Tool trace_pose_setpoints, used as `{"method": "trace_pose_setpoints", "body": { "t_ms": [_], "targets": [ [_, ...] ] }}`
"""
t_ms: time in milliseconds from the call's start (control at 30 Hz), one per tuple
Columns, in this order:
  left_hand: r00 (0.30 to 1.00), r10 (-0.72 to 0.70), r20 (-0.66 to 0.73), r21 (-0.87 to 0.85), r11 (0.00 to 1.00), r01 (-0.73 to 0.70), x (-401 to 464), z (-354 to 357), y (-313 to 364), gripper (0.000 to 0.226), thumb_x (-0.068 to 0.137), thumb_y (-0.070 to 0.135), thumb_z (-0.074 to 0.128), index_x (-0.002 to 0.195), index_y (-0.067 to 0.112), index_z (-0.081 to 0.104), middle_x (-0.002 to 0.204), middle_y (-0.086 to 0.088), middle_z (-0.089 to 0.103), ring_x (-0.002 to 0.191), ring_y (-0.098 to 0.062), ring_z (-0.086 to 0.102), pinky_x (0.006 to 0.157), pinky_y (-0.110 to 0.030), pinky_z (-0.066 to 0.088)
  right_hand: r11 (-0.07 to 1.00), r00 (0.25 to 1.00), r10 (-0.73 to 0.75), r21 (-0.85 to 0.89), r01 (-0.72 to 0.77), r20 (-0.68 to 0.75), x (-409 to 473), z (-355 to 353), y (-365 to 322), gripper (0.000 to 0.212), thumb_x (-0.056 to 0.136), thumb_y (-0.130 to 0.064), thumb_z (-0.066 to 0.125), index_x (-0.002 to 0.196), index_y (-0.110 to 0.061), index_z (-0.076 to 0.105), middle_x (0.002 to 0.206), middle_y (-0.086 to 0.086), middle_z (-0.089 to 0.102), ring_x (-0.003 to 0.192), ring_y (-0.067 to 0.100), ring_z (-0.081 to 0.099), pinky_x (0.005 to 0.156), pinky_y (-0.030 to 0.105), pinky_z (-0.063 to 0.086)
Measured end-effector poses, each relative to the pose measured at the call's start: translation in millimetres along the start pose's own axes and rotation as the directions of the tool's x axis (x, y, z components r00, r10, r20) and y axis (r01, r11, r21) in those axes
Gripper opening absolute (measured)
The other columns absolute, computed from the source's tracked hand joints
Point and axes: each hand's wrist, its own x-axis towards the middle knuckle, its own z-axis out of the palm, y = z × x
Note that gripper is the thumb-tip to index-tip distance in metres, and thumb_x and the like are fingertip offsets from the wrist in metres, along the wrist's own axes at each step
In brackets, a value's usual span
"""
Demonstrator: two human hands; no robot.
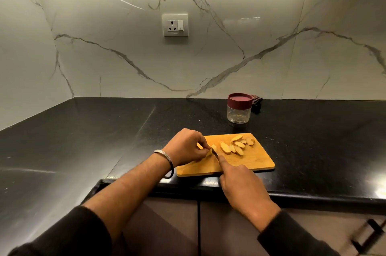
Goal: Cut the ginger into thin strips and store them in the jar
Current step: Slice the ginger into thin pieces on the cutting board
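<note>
The left hand (186,145) pinches the ginger piece (211,150) on the cutting board (250,161); the right hand (240,184) grips the knife (215,154). Slices (236,146) lie cut, not yet strips. The jar (239,110) stands lidded, empty.
</note>
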Motion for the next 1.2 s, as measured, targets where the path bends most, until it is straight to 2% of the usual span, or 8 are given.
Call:
{"method": "trace_pose_setpoints", "body": {
  "t_ms": [400, 733, 833, 933, 1000, 1067, 1133, 1200],
  "targets": [
    [1.0, -0.01, 0.007, -0.04, 0.999, 0.01, -2.1, 0.6, 1.3, 0.014, 0.089, 0.02, 0.071, 0.101, 0.012, 0.075, 0.099, 0.001, 0.074, 0.07, -0.005, 0.068, 0.077, -0.024, 0.059, 0.996, 0.997, 0.011, 0.09, -0.003, -0.082, -6.7, -6.9, 5.6, 0.063, 0.106, -0.03, 0.036, 0.16, -0.036, 0.003, 0.083, -0.004, 0.052, 0.073, 0.012, 0.05, 0.066, 0.029, 0.041],
    [1.0, -0.015, 0.009, -0.032, 0.999, 0.015, 0.6, -0.2, 2.1, 0.011, 0.089, 0.019, 0.072, 0.096, 0.011, 0.076, 0.096, 0.0, 0.074, 0.067, -0.004, 0.067, 0.075, -0.022, 0.059, 0.994, 0.994, -0.028, 0.1, 0.039, -0.103, -6.7, -8.2, -4.1, 0.057, 0.107, -0.032, 0.035, 0.16, -0.032, 0.014, 0.084, -0.003, 0.052, 0.072, 0.011, 0.049, 0.06, 0.026, 0.037],
    [0.999, -0.037, 0.009, -0.055, 0.998, 0.037, 0.1, 1.5, -0.6, 0.012, 0.088, 0.02, 0.073, 0.096, 0.012, 0.076, 0.096, 0.002, 0.074, 0.066, -0.003, 0.068, 0.075, -0.022, 0.059, 0.974, 0.998, 0.005, 0.226, 0.009, -0.061, 0.5, -10.6, 2.4, 0.056, 0.107, -0.029, 0.036, 0.159, -0.036, 0.016, 0.096, -0.001, 0.062, 0.078, 0.011, 0.057, 0.064, 0.029, 0.045],
    [0.999, -0.041, 0.005, -0.053, 0.998, 0.041, -1.0, 1.9, -0.3, 0.013, 0.088, 0.021, 0.073, 0.097, 0.012, 0.076, 0.098, 0.003, 0.074, 0.07, 0.001, 0.065, 0.077, -0.02, 0.058, 0.9, 0.996, 0.085, 0.426, -0.092, 0.036, 7.6, -15.1, 11.9, 0.05, 0.107, -0.024, 0.038, 0.156, -0.031, 0.03, 0.129, 0.001, 0.063, 0.103, 0.015, 0.062, 0.085, 0.033, 0.051],
    [0.999, -0.043, -0.003, -0.053, 0.998, 0.043, -1.4, 0.5, 0.5, 0.014, 0.088, 0.022, 0.073, 0.097, 0.012, 0.076, 0.099, 0.003, 0.074, 0.072, 0.001, 0.065, 0.077, -0.019, 0.057, 0.812, 0.985, 0.119, 0.558, -0.171, 0.129, 7.8, -13.7, 12.9, 0.048, 0.106, -0.022, 0.036, 0.154, -0.03, 0.037, 0.103, -0.006, 0.063, 0.075, 0.009, 0.061, 0.063, 0.027, 0.05],
    [0.999, -0.044, -0.006, -0.054, 0.998, 0.044, -1.4, 0.6, 0.5, 0.014, 0.087, 0.021, 0.074, 0.097, 0.012, 0.076, 0.098, 0.003, 0.074, 0.072, 0.002, 0.064, 0.076, -0.017, 0.057, 0.596, 0.946, 0.188, 0.735, -0.322, 0.263, 8.1, -13.2, 13.3, 0.045, 0.106, -0.019, 0.032, 0.148, -0.029, 0.046, 0.07, -0.005, 0.049, 0.046, 0.006, 0.041, 0.041, 0.022, 0.033],
    [0.999, -0.041, -0.005, -0.054, 0.998, 0.04, -1.6, 1.2, 0.4, 0.013, 0.087, 0.021, 0.074, 0.097, 0.013, 0.076, 0.099, 0.003, 0.074, 0.072, 0.004, 0.064, 0.074, -0.014, 0.055, 0.408, 0.893, 0.24, 0.795, -0.449, 0.382, 7.1, -14.9, 15.3, 0.038, 0.106, -0.018, 0.03, 0.133, -0.016, 0.056, 0.058, -0.002, 0.043, 0.038, 0.007, 0.032, 0.038, 0.021, 0.024],
    [0.999, -0.042, -0.006, -0.058, 0.997, 0.041, -2.2, 1.8, 0.0, 0.012, 0.087, 0.02, 0.074, 0.096, 0.013, 0.075, 0.098, 0.003, 0.074, 0.07, 0.005, 0.064, 0.074, -0.014, 0.055, 0.355, 0.881, 0.227, 0.807, -0.471, 0.414, 2.9, -18.0, 13.8, 0.035, 0.107, -0.018, 0.03, 0.126, -0.017, 0.059, 0.053, -0.002, 0.042, 0.037, 0.007, 0.031, 0.038, 0.02, 0.024]
  ]
}}
